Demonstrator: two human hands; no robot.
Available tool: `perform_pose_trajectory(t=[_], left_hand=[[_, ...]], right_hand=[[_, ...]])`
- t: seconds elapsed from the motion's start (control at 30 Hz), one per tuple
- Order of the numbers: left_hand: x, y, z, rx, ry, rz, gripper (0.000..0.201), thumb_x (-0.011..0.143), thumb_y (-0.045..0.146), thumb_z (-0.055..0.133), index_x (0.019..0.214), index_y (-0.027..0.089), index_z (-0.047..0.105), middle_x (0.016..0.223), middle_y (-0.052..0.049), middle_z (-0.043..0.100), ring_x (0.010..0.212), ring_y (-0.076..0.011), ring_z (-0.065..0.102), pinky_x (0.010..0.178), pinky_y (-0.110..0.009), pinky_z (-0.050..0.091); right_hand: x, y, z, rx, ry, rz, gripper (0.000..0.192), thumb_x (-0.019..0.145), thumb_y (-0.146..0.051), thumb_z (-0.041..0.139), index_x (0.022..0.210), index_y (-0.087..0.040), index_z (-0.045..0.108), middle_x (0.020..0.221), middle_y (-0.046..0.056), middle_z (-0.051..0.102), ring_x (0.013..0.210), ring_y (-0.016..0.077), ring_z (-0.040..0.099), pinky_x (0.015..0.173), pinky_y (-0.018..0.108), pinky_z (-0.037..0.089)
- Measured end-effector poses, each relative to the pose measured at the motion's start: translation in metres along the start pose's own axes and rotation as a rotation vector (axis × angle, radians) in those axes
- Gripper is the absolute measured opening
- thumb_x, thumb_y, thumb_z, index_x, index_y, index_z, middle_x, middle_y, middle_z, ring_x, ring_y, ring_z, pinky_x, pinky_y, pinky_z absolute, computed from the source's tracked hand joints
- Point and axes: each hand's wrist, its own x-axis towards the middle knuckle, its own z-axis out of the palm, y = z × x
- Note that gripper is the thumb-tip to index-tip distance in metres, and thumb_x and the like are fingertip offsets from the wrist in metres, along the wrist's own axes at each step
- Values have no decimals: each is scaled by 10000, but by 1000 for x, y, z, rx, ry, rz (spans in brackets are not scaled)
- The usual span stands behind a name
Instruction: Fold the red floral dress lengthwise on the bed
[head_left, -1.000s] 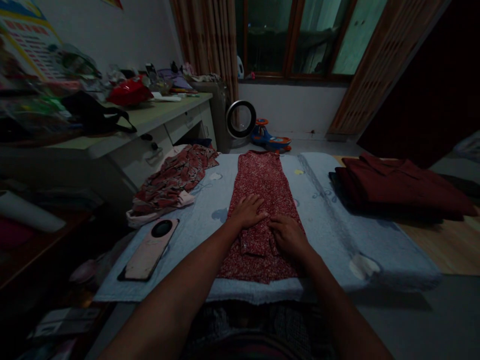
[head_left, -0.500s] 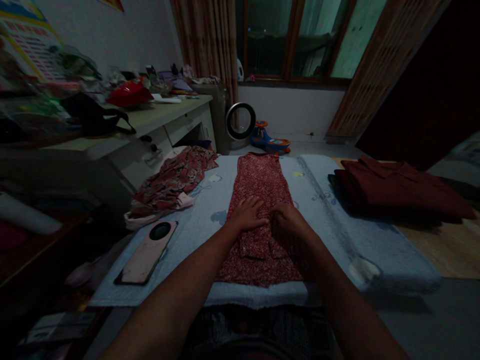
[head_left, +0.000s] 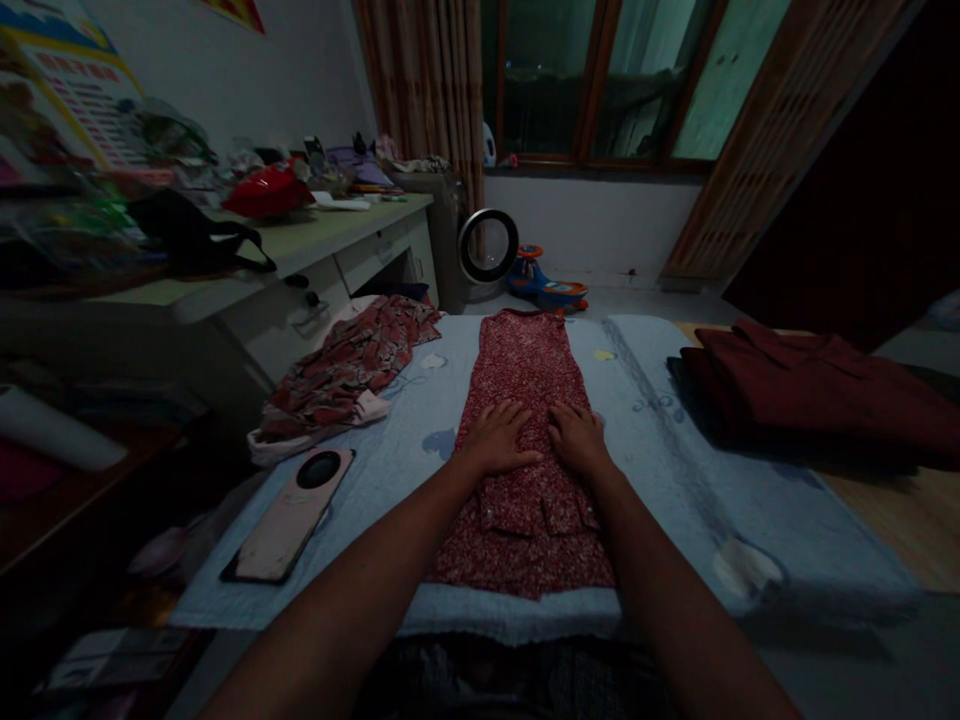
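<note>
A red speckled garment [head_left: 525,365] lies lengthwise in front of me, its sides folded in to a long narrow shape. Two sleeve ends lie side by side on it, short of its wider near hem. My left hand [head_left: 496,440] rests flat on the left half of the cloth, fingers spread. On the right half, my right hand [head_left: 579,438] lies palm down with its fingers stretched forward. Both hands touch the garment and hold nothing. Beneath it is a light blue patterned cloth [head_left: 652,470] covering the work surface.
A pink phone [head_left: 289,525] with a round black camera lies at left. Beyond it is a crumpled patterned garment [head_left: 349,365]. Folded dark red clothes [head_left: 810,385] are stacked at right. A cluttered desk [head_left: 352,240] stands at left, and a blue-orange ride-on toy [head_left: 544,285] behind.
My right hand has opened from a curled grip on the garment's right side and now lies flat on it. The left hand stays spread in nearly the same place.
</note>
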Motion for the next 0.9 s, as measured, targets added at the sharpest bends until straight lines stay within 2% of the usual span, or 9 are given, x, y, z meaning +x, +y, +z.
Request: perform_pose_trajectory(t=[0.13,0.23,0.33,0.5,0.63,0.8,0.9], left_hand=[[1,-2,3,3,17,3,894,835,785,450,1533,239,328,1623,-101,291,1511,-307,202,1214,-523,170],[0,-1,2,5,19,7,877,843,766,464,1529,236,335,1622,-102,291,1511,-301,205,1218,-518,163],[0,0,1,2,22,2,866,847,754,476,1525,232,345,1623,-102,292,1511,-298,205,1220,-517,158],[-1,1,-1,-9,9,2,889,839,769,470,1528,220,343,1625,-112,283,1512,-311,198,1217,-523,170],[0,0,1,-8,8,5,893,832,784,458,1534,248,325,1624,-104,287,1512,-309,202,1215,-518,174],[0,-2,4,5,30,10,901,833,789,451,1535,239,326,1625,-101,285,1509,-314,209,1219,-521,168],[-1,-2,4,5,20,9,910,836,793,445,1537,226,322,1631,-105,269,1512,-317,197,1220,-528,163]], right_hand=[[1,3,-5,70,89,-126,413,876,-270,569,1281,-214,633,1394,101,576,1285,309,436,1086,505,308],[1,3,-6,112,49,-236,361,870,-254,567,1211,-238,684,1313,80,631,1220,275,487,1075,472,321],[2,3,-4,90,-23,-201,390,885,-287,550,1254,-236,666,1369,76,606,1247,283,484,1083,492,310],[9,7,-3,14,-154,-125,558,906,-389,537,1443,-244,502,1545,87,436,1415,343,330,1119,603,239],[18,13,-6,-21,-234,-101,678,882,-472,563,1507,-259,409,1593,85,355,1459,353,266,1139,612,212],[22,15,-7,4,-264,-70,787,846,-516,589,1542,-246,341,1620,100,291,1474,361,234,1154,590,181],[20,17,-4,43,-208,-66,814,822,-505,619,1532,-206,354,1608,110,318,1472,353,234,1162,573,165]])
